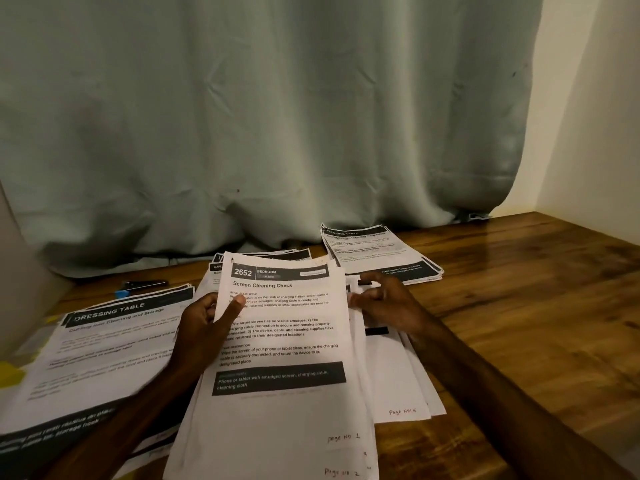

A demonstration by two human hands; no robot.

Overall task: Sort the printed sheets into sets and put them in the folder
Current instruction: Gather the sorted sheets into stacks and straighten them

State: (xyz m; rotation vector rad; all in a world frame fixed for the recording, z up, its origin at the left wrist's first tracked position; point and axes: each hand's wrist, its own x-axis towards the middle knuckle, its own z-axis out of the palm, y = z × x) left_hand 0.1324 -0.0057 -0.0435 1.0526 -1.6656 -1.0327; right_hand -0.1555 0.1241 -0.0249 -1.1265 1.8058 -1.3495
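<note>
A stack of printed sheets (280,403), its top page headed "2652 Bedroom, Screen Cleaning Check", is held up in the middle. My left hand (204,327) grips its left edge, thumb across the front of the page. My right hand (384,303) is at the stack's right edge with fingers loosely curled, over more sheets (398,386) lying on the table; whether it pinches a page I cannot tell. A "Dressing Table" pile (100,344) lies at the left on a yellow folder (10,375). Another pile (377,254) sits at the back right.
The wooden table (519,323) runs to the right, bare wood there. A grey-green curtain (277,133) hangs behind the table. A black stapler (145,284) with a small blue item lies at the back left. A cream wall stands at the right.
</note>
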